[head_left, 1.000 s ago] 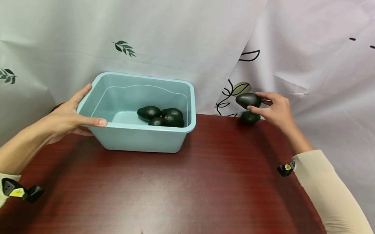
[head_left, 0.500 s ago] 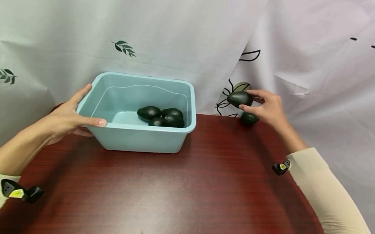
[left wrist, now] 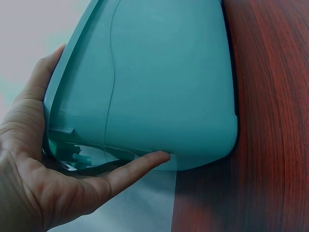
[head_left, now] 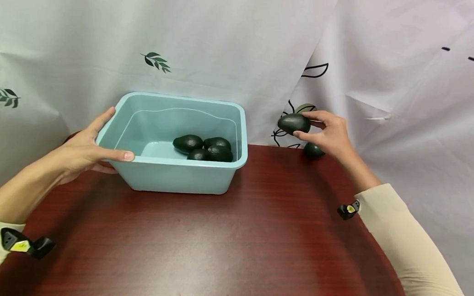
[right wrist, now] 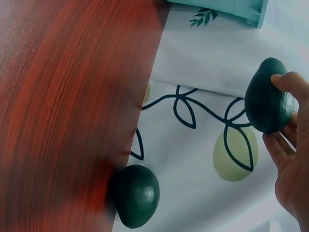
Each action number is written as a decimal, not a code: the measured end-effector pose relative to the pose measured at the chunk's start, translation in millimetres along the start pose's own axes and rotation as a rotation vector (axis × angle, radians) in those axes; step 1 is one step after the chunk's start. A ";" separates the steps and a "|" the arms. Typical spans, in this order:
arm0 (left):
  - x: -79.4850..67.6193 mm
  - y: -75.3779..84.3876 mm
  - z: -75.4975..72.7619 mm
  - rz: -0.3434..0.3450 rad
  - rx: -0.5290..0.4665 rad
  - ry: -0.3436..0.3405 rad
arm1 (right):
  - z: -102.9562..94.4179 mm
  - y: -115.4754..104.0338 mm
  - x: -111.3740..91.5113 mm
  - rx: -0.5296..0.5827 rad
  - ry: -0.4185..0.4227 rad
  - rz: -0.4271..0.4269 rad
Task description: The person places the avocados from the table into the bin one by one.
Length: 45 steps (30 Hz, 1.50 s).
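Observation:
A pale blue plastic tub (head_left: 173, 175) stands near the back edge of the table. My left hand (head_left: 84, 151) holds its left end, with the thumb over the front rim and the index finger along the left side. In the left wrist view another finger (left wrist: 140, 169) stretches along the outside wall. Several dark green avocados (head_left: 219, 153) lie together inside, toward the right end. My right hand (head_left: 330, 132) pinches an avocado (head_left: 294, 123) between thumb and fingers, raised right of the tub. Another avocado (right wrist: 137, 195) rests at the table's back edge below the right hand.
The dark red wooden table (head_left: 211, 250) runs forward from the tub. Behind it hangs a white cloth (head_left: 221, 39) with printed leaves, close to the tub's back. Black devices are strapped at both wrists.
My right hand has moved left and slightly up with its avocado, away from the one at the table edge. The left hand and tub have stayed put.

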<state>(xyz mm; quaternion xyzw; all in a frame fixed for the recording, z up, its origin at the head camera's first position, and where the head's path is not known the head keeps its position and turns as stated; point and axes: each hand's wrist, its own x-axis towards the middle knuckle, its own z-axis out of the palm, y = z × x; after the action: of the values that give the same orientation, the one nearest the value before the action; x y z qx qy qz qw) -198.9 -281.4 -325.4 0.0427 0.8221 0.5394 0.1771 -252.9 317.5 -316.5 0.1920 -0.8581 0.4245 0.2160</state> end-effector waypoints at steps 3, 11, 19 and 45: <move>-0.2 -0.4 0.5 -0.002 -0.001 0.001 | 2.5 -0.8 0.0 -0.019 -0.008 0.005; -0.3 -1.1 0.8 0.000 -0.002 0.003 | 7.7 -7.1 3.6 -0.002 -0.022 -0.027; 1.0 -0.3 -0.1 0.004 -0.005 0.004 | 13.1 -14.3 10.6 -0.032 -0.037 -0.009; 0.7 -2.0 1.3 0.010 -0.023 0.006 | 40.1 -40.9 30.3 0.003 -0.064 -0.075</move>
<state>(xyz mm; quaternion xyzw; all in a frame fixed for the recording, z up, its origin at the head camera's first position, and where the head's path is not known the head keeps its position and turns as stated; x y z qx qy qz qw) -198.9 -280.9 -327.8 0.0429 0.8161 0.5499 0.1725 -265.5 257.4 -295.8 0.2379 -0.8560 0.4110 0.2042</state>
